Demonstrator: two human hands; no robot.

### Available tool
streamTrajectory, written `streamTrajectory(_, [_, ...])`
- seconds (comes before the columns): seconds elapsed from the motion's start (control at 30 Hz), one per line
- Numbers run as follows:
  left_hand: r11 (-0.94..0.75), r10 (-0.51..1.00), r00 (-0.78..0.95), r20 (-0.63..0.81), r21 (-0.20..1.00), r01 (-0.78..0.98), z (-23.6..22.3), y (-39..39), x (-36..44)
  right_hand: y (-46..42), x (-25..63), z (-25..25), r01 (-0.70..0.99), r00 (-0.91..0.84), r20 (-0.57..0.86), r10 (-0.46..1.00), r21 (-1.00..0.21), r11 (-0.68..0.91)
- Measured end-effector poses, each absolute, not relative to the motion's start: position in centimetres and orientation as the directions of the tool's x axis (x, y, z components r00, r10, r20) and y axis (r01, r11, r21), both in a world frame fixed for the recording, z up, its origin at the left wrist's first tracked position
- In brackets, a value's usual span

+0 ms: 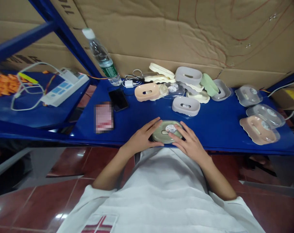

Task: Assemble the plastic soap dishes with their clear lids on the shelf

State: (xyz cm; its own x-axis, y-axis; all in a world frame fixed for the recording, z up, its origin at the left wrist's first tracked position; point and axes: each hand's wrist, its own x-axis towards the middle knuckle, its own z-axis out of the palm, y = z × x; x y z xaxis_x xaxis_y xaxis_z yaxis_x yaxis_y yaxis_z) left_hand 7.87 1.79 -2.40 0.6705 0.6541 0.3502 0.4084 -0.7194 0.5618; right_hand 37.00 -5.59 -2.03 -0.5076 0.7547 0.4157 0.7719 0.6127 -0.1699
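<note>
Green dish (161, 127) between both hands (144, 136) (191, 142)

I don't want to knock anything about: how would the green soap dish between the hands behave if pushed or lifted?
The green soap dish looks low and broad, so it would probably slide rather than tip or roll. Its glossy clear lid may feel slippery. The moulded plastic look suggests it is fairly stiff.

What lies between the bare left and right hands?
A green oval plastic case with a white sticker, between the left hand and right hand in the head view.
</note>
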Motion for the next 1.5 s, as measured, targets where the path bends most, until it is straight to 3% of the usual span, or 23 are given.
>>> streamTrajectory(0.13, [-0.740,0.643,0.669,0.373,0.528,0.417,-2.5,2.2,7.8,-5.6,37.1,-2.1,0.777,-0.492,0.404,0.771,-0.196,0.598])
streamTrajectory(0.4, [-0.693,0.655,0.702,0.279,0.591,0.412,-1.3,2.4,7.8,-5.6,37.0,-2.2,0.766,-0.470,0.418,0.777,-0.244,0.594])
streamTrajectory(0.53, [-0.722,0.615,0.742,0.267,0.569,0.393,-1.1,2.6,7.8,-6.8,39.0,-1.1,0.726,-0.480,0.354,0.803,-0.353,0.590])
streamTrajectory(0.63, [-0.719,0.629,0.731,0.262,0.553,0.421,-0.9,2.4,8.0,-9.0,42.7,-0.6,0.737,-0.383,0.321,0.866,-0.459,0.496])
streamTrajectory(0.73, [-0.718,0.645,0.708,0.286,0.543,0.435,-0.7,2.3,8.3,-10.8,47.2,-0.9,0.809,-0.177,0.348,0.921,-0.481,0.337])
streamTrajectory(0.87, [-0.767,0.631,0.711,0.312,0.392,0.508,0.0,4.8,8.2,-10.1,51.7,-2.0,0.911,0.031,0.448,0.893,-0.381,0.159])
streamTrajectory(1.03, [-0.740,0.671,0.676,0.305,0.211,0.639,2.8,12.7,7.5,-6.2,51.9,-1.4,0.980,0.162,0.610,0.776,-0.194,-0.052])
streamTrajectory(1.13, [-0.620,0.777,0.576,0.255,0.144,0.772,3.5,16.2,7.3,-4.7,49.4,-0.4,0.981,0.087,0.639,0.765,-0.188,0.045])
streamTrajectory(1.27, [-0.552,0.827,0.528,0.192,0.100,0.828,2.0,17.6,7.2,-3.0,44.9,1.4,0.944,-0.225,0.462,0.858,-0.114,0.309])
streamTrajectory(1.4, [-0.579,0.812,0.557,0.175,0.119,0.806,0.9,17.8,6.9,-0.1,41.3,4.4,0.921,-0.386,0.275,0.880,0.068,0.383])
streamTrajectory(1.5, [-0.563,0.821,0.535,0.198,0.133,0.816,1.1,18.1,6.7,2.5,39.6,6.3,0.910,-0.406,0.107,0.908,0.143,0.390])
